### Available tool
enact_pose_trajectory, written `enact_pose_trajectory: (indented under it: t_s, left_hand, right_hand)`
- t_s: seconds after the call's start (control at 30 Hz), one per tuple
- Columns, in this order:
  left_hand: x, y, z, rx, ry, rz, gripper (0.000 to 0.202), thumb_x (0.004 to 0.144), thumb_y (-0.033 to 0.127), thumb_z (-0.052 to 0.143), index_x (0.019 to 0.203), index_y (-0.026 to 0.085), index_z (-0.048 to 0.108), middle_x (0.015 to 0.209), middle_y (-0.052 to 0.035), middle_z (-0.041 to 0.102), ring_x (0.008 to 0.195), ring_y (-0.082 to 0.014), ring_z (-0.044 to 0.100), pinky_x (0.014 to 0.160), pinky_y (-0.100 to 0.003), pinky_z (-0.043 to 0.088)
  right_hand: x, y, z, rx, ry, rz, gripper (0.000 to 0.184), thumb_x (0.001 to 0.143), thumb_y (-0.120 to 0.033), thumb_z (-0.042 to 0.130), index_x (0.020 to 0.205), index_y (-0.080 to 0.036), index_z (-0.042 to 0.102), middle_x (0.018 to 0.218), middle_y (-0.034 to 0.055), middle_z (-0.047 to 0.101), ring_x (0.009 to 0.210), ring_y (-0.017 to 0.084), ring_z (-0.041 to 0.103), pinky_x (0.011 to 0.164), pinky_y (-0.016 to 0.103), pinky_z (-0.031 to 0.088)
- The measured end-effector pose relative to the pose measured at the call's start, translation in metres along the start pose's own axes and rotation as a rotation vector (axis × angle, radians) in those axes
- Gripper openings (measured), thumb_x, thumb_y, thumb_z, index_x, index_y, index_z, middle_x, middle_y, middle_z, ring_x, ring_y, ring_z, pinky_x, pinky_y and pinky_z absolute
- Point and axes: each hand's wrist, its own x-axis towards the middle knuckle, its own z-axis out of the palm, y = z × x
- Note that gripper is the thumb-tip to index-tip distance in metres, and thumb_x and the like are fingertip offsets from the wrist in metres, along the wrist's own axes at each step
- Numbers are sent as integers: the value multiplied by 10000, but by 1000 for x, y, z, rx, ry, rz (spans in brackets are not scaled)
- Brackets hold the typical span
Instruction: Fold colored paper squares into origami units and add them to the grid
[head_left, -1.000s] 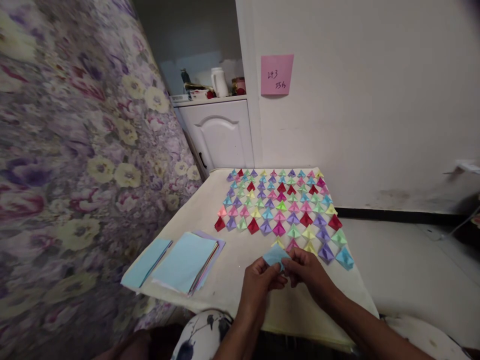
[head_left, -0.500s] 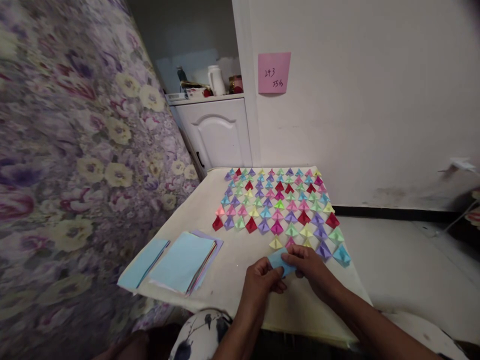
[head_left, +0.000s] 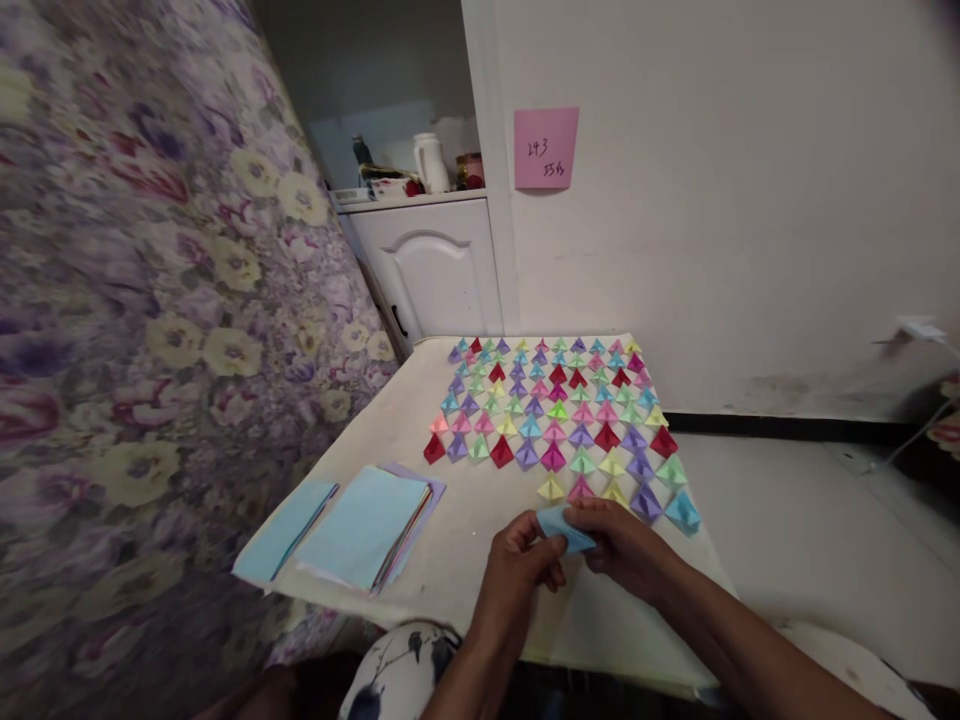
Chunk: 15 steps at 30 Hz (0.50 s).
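My left hand (head_left: 519, 572) and my right hand (head_left: 622, 545) both pinch a small light blue paper piece (head_left: 561, 526) just above the near part of the cream table (head_left: 465, 520). The paper is partly folded and sits between the fingertips of both hands. Beyond it, several rows of small folded paper shapes (head_left: 555, 420) in red, purple, pink, green, yellow and blue lie on the table. The nearest row, with yellow, pink, purple and blue pieces, is just past my fingers.
A stack of coloured paper sheets (head_left: 367, 525), blue on top, lies at the table's near left, with one separate blue sheet (head_left: 286, 530) beside it. A floral cloth (head_left: 150, 330) rises on the left. A white cabinet (head_left: 427, 265) and a pink note (head_left: 545, 148) stand behind.
The blue paper has gone from a raised, open flap to a lower, narrower folded shape between my fingers. Both hands have stayed at the same spot.
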Motion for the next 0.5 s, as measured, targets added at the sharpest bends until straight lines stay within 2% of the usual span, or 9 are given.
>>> enact_pose_trajectory:
  t_s: [0.37, 0.5]
  left_hand:
    - [-1, 2, -3, -12, -12, 69, 143, 692, 209, 684, 730, 142, 564, 496, 29, 581, 438, -82, 508, 459, -188, 384]
    - [0, 3, -2, -58, -3, 68, 271, 657, 207, 713, 876, 160, 560, 555, 45, 589, 439, -94, 534, 441, -198, 397]
  right_hand:
    - [-1, 4, 0, 137, -10, 138, 258, 677, -253, 708, 644, -152, 473, 463, -87, 366, 395, 18, 297, 376, 137, 153]
    - [-1, 3, 1, 145, -35, 148, 237, 676, -262, 715, 685, -152, 505, 493, -76, 404, 401, 17, 313, 375, 143, 141]
